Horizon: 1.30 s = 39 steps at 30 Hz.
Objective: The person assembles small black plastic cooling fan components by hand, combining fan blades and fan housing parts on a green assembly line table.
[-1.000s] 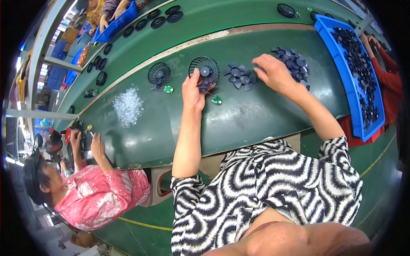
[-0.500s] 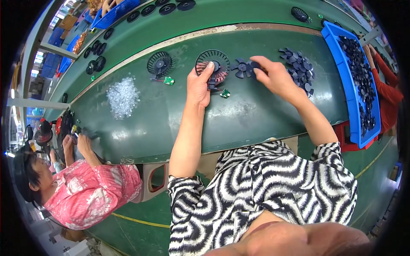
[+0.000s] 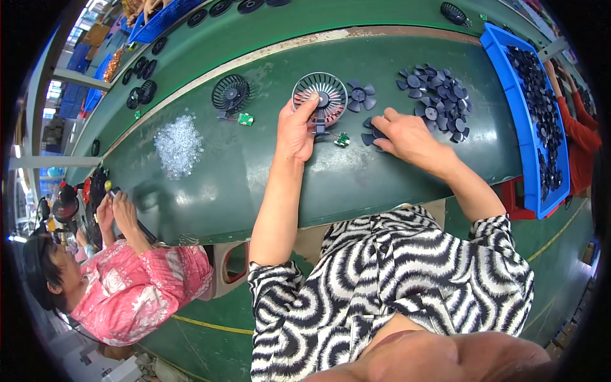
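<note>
My left hand (image 3: 295, 132) grips a round black fan housing (image 3: 326, 97) by its lower left side, the thumb lying across the hub. From the housing's lower end, a wire leads to a small green circuit board (image 3: 343, 139). My right hand (image 3: 412, 137) has its fingertips closed on a dark fan blade (image 3: 368, 138) low over the green tabletop; the hand covers part of it. Just right of the housing lies another fan blade (image 3: 361, 95), loose. A heap of dark fan blades (image 3: 439, 99) is spread beyond my right hand.
A second fan housing (image 3: 230, 93) with its board (image 3: 245, 119) lies to the left, near a pile of small clear pieces (image 3: 179, 146). A blue tray (image 3: 507, 95) of fan blades stands at the right. Co-workers sit at left (image 3: 137, 280) and right (image 3: 576, 137). Behind runs a green belt (image 3: 382, 14).
My right hand has moved from the blade beside the housing down toward me, where it now holds a different blade position. The housing in my left hand has turned to face up more.
</note>
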Motion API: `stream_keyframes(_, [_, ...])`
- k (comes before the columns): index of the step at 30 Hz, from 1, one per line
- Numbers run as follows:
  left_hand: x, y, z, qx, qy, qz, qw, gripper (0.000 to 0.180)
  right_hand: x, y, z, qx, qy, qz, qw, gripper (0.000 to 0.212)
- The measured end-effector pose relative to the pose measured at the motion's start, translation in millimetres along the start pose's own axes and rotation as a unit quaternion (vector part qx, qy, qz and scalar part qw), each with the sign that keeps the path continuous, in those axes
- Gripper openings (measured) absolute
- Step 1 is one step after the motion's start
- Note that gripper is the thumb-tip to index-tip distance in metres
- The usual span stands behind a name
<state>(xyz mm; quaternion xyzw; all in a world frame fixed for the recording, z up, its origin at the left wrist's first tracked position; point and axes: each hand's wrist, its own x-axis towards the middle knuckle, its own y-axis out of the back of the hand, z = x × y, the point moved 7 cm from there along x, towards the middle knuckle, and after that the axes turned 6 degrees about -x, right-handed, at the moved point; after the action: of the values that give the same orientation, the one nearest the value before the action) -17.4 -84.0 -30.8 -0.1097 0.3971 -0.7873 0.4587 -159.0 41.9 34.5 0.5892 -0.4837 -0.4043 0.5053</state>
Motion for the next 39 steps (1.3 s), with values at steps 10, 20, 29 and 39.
stream_keyframes(10, [-10, -12, 5, 0.033, -0.002, -0.005, 0.999, 0.036, 28, 58, -10, 0.071, -0.023, 0.198, 0.977, 0.031])
stream_keyframes(20, [-11, -25, -2, 0.084, -0.041, -0.019, 0.995, 0.026, 69, 27, -27, 0.066, 0.015, 0.196, 0.978, 0.033])
stream_keyframes(29, [-11, -27, 2, 0.112, -0.098, -0.025, 0.989, 0.030, 69, 26, 17, 0.233, -0.014, 0.197, 0.952, 0.042])
stream_keyframes(39, [-14, -26, 4, 0.193, -0.110, -0.010, 0.975, 0.035, 68, -6, 19, 0.465, -0.104, 0.058, 0.877, 0.040])
